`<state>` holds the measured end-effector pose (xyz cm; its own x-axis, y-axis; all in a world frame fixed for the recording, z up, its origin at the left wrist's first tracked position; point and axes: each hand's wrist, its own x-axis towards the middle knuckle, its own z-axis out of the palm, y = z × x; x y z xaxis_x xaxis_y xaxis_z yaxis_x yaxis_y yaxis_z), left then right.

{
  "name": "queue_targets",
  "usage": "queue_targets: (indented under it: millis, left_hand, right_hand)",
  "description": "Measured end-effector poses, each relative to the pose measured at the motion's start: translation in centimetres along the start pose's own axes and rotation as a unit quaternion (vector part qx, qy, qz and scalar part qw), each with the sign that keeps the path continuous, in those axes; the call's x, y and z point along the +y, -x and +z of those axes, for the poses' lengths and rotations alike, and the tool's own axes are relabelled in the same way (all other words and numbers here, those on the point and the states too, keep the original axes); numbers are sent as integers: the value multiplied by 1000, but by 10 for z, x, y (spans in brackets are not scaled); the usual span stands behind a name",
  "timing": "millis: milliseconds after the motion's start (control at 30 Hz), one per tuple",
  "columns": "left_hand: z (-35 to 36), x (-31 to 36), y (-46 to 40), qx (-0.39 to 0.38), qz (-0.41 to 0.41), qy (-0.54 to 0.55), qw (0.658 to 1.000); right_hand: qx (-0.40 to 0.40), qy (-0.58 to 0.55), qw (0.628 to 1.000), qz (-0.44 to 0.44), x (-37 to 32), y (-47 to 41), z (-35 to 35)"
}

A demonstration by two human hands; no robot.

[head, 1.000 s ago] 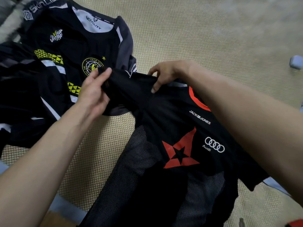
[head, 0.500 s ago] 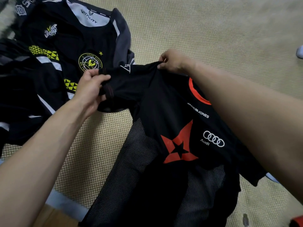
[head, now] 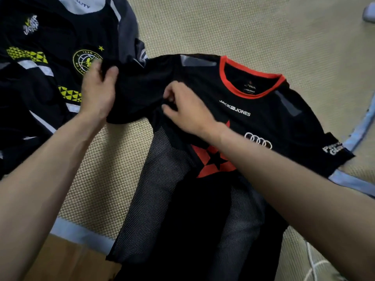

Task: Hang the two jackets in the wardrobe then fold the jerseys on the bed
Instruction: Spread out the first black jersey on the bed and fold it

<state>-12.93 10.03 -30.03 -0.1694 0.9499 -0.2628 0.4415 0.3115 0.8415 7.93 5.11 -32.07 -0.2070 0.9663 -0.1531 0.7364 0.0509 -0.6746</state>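
Note:
A black jersey with a red collar and red star (head: 263,122) lies front up on the woven bed mat (head: 233,27), its lower part hanging off the near edge. My left hand (head: 97,92) grips the end of its left sleeve. My right hand (head: 186,110) pinches the fabric near that sleeve's armpit, below the shoulder. A second black jersey with yellow patterns and a round crest (head: 50,63) lies spread at the upper left, partly under the sleeve that I hold.
The mat has a pale blue border (head: 81,232) along the near edge and at the right. Wooden floor (head: 60,262) shows below it. A white cable (head: 312,262) lies at the lower right, and a pale object (head: 369,13) sits at the top right.
My right hand let go of the shoulder seam and moved down to pinch fabric near the armpit. The red collar is now uncovered and the jersey lies flatter. My left hand keeps its hold on the sleeve.

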Motion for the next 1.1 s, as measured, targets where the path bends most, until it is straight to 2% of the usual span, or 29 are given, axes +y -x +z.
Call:
queue_targets:
  millis: [100,167,267,367,500,600,667,700,767,800,833,867,900,967,1000,1033,1100]
  left_hand:
    - [-5,16,-16,75,23,-43,996]
    - [-8,21,-23,84,19,-49,995]
    - [-7,25,-21,56,0,-78,995]
    - [-4,37,-10,38,-19,-61,997]
    - [15,79,22,-10,24,-20,999]
    - [57,126,77,-147,73,42,986]
    - [88,149,113,-273,115,47,954]
    - [103,158,129,-352,115,47,928]
    - [132,174,158,-517,95,51,849]
    - [145,182,170,-575,98,37,812]
    - [158,185,178,-604,114,10,789]
    - [170,186,180,-605,136,-20,785]
    - [181,185,179,-580,154,-39,799]
    - [202,173,162,-487,196,-112,844]
    - [212,165,149,-436,226,-175,853]
    - [220,157,134,-395,247,-243,851]
    - [238,142,103,-361,274,-350,820]
  right_hand:
    - [30,-103,990,88,-5,20,13]
    - [35,-170,972,156,-10,28,17]
    - [-1,-209,951,229,-17,34,17]
    - [-24,-251,931,263,-23,35,9]
    - [11,-440,855,275,-44,38,-23]
    - [52,-586,775,230,-51,62,-59]
    - [101,-667,708,209,-38,93,-84]
    - [136,-693,677,207,-27,115,-98]
    - [220,-694,648,224,2,164,-120]
    - [265,-683,637,239,16,188,-130]
    - [309,-669,625,257,34,212,-134]
    - [350,-644,619,283,51,233,-137]
    - [385,-603,619,323,71,250,-136]
    - [406,-496,644,418,109,273,-124]
    - [398,-454,653,457,124,281,-117]
    - [384,-433,656,485,138,286,-110]
    - [372,-418,657,504,158,288,-98]
